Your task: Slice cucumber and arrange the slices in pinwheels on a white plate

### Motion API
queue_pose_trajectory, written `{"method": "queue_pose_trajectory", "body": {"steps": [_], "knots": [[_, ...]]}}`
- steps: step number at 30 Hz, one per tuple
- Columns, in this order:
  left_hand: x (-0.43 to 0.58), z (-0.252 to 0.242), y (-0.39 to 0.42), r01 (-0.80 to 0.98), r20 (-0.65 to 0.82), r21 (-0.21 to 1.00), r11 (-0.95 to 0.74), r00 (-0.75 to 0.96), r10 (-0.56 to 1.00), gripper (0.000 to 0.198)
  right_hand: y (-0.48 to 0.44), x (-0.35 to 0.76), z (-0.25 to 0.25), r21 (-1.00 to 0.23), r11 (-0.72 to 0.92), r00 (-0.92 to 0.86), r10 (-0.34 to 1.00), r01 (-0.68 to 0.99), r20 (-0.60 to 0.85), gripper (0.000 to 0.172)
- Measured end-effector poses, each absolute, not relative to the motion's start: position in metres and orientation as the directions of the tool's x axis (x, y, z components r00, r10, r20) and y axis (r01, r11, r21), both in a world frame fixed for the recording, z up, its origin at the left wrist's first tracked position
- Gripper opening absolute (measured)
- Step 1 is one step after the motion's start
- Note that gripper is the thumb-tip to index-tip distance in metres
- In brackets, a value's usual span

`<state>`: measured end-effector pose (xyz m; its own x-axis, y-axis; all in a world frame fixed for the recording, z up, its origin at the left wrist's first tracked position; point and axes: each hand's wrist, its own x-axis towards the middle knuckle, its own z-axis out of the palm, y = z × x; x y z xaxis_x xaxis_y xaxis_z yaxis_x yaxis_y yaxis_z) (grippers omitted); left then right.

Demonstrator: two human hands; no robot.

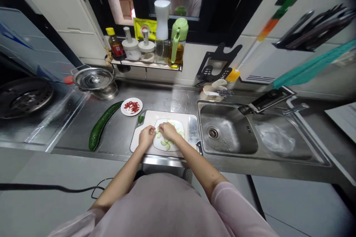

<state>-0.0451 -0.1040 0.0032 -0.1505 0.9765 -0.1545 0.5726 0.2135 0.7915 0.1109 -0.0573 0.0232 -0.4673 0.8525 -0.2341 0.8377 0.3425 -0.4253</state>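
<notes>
Pale pink cloth of my T-shirt (172, 207) filled the near middle, and beyond it my bare forearms (122, 178) reached over the steel counter (155, 96). Both hands were at the squarish white plate (156, 144), which sat on a pale cutting board (185, 119) and carried thin green-edged crescent slices (168, 146), some fanned at its near side, others toward its far and right sides. My left hand (146, 136) was at the plate's left edge, thumb and fingertips drawn together; I could not tell whether they pinched a slice. My right hand (167, 132) arched over the plate's far left part with fingers bent down, and whether it gripped a slice I could not tell either. A cleaver (193, 129) lay flat on the board's right end, its dark handle (199, 147) toward me, and a dark green piece (141, 119) rested at the far left corner. Left of the board a long dark green cucumber (103, 125) lay slantwise, its far end just beside a small round plate (125, 111) of chopped red chilli (132, 107). The steel sink (225, 145) was to the right.
</notes>
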Motion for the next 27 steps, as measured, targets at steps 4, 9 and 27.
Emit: {"method": "queue_pose_trajectory", "body": {"steps": [4,9,27], "knots": [[-0.045,0.005,-0.103,0.688,-0.113,0.706,0.169,-0.126,0.986,0.017,-0.057,0.111,0.022,-0.408,0.345,-0.459,0.860,0.845,-0.225,0.019],[-0.045,0.004,-0.105,0.745,-0.094,0.654,0.135,-0.096,0.991,0.018,-0.058,0.110,0.021,-0.408,0.326,-0.437,0.873,0.853,-0.218,0.016],[-0.031,0.013,-0.104,0.914,-0.093,0.401,0.059,-0.023,0.995,0.018,-0.072,0.111,0.026,-0.334,0.175,-0.272,0.924,0.926,-0.269,0.023]]}}
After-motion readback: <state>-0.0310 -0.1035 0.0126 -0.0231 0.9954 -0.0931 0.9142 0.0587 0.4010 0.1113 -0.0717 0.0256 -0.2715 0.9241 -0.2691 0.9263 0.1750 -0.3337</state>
